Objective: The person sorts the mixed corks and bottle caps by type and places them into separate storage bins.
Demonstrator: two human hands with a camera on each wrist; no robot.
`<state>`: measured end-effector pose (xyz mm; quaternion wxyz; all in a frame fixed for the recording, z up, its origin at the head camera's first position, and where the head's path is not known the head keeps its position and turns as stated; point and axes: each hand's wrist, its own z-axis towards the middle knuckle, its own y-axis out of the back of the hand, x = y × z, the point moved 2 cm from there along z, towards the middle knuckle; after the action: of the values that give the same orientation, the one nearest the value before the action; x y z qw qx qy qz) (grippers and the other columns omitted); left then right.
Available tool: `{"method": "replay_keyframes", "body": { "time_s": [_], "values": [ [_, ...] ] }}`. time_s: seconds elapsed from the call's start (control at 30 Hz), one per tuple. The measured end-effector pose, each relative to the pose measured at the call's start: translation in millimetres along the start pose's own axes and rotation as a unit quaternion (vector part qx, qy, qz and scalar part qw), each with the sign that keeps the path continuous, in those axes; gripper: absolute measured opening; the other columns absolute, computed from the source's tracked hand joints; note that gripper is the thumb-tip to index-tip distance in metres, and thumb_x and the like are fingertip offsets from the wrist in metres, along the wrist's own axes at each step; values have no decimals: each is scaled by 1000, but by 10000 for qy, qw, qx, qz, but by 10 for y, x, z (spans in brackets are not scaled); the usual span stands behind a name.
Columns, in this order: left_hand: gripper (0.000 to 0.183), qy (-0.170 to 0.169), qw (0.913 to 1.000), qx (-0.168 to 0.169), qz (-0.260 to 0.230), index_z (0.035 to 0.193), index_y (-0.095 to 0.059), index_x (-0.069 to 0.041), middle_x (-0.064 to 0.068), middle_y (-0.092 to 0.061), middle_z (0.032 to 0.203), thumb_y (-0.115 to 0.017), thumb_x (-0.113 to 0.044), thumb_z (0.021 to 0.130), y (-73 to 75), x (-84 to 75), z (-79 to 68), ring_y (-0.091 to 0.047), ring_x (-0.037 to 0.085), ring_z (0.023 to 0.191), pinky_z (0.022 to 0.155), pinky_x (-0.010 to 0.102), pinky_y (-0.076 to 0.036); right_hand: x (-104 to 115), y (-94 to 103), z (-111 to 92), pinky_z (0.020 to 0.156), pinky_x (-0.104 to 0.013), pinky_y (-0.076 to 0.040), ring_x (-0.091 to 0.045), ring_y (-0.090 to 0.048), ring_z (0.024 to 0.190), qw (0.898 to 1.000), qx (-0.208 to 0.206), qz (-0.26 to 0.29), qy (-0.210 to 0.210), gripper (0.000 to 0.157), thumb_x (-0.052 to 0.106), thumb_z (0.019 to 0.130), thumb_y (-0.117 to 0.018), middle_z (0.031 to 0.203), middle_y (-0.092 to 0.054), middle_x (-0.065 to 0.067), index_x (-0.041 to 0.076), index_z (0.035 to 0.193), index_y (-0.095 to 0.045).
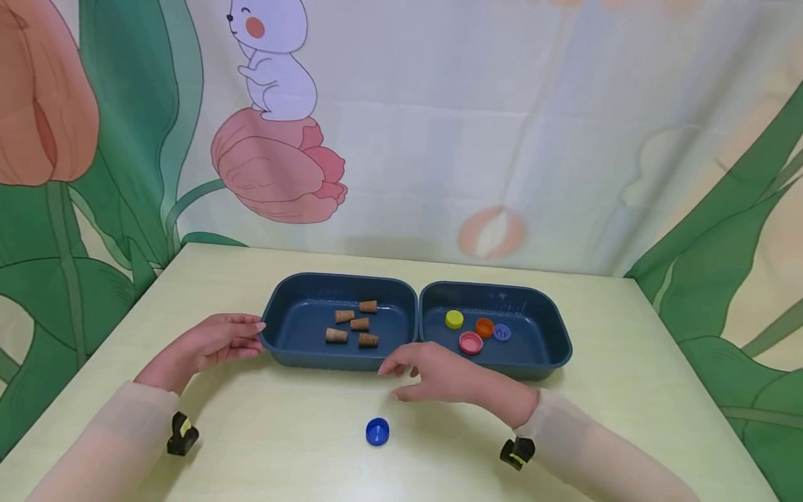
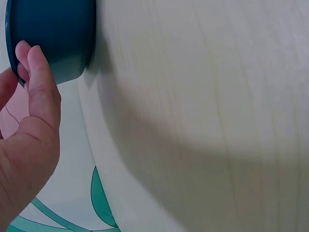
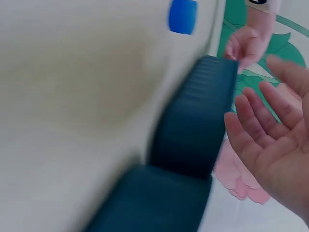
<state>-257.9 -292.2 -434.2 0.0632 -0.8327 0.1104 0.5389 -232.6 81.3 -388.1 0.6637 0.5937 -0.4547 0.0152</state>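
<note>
My left hand [image 1: 216, 341] is at the left end of a dark blue plastic tray [image 1: 295, 355]. In the left wrist view its thumb is at the rim and its fingers lie against the outer wall, pinching the tray's end. Several corks [image 1: 360, 324] lie in this tray. My right hand [image 1: 439, 375], fingers loosely bent and holding nothing, hovers before the spot where the two trays meet. Closer to me, a blue bottle cap [image 1: 378, 431] lies on the table, hollow side up.
Beside the first tray stands a matching blue tray [image 1: 555, 348]. It contains a yellow cap [image 1: 454, 319], an orange cap [image 1: 484, 328], a pink cap [image 1: 470, 342] and a purple cap [image 1: 501, 332]. A printed curtain [image 1: 439, 139] hangs behind the pale table [image 1: 282, 446].
</note>
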Motion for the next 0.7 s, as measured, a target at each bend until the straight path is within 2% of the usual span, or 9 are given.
{"method": "replay_keyframes", "body": {
  "time_s": [0.13,0.27,0.4,0.53,0.7],
  "values": [
    [14,-7,10000,0,8,117,-56,-5,-5,-72,81,-54,-15,106,27,1,15,-71,6,75,76,21,-64,-52,-159,39,101,-32,-57,-27,-63,121,9978,635,-204,4,55,17,89,-80,139,-64,-9,8,140,-60],
    [12,29,10000,16,-40,115,-56,-7,-4,-72,80,-54,-15,106,32,4,26,-71,6,74,76,21,-64,-75,-316,69,102,-22,-52,-20,-62,118,9930,1051,-532,114,64,18,85,-84,140,-62,-8,9,142,-58],
    [10,27,10000,23,-43,113,-57,-8,-4,-72,80,-54,-15,106,25,8,26,-71,6,74,76,21,-64,-95,-425,89,107,-20,-50,-14,-61,118,9898,1253,-657,162,63,17,85,-85,139,-63,-7,7,142,-58],
    [11,43,10000,5,-42,114,-57,-8,-4,-72,80,-55,-15,106,16,21,18,-71,7,74,76,21,-64,-76,-481,107,114,-21,-46,-14,-61,127,9867,1355,-849,277,58,17,88,-82,140,-65,-6,7,141,-59],
    [12,42,10000,23,-36,115,-56,-7,-4,-72,80,-55,-15,106,5,11,8,-71,6,74,77,21,-64,-68,-526,142,114,-20,-46,-11,-62,125,9843,1262,-1134,492,53,14,89,-80,137,-67,-4,8,138,-62]
  ]
}}
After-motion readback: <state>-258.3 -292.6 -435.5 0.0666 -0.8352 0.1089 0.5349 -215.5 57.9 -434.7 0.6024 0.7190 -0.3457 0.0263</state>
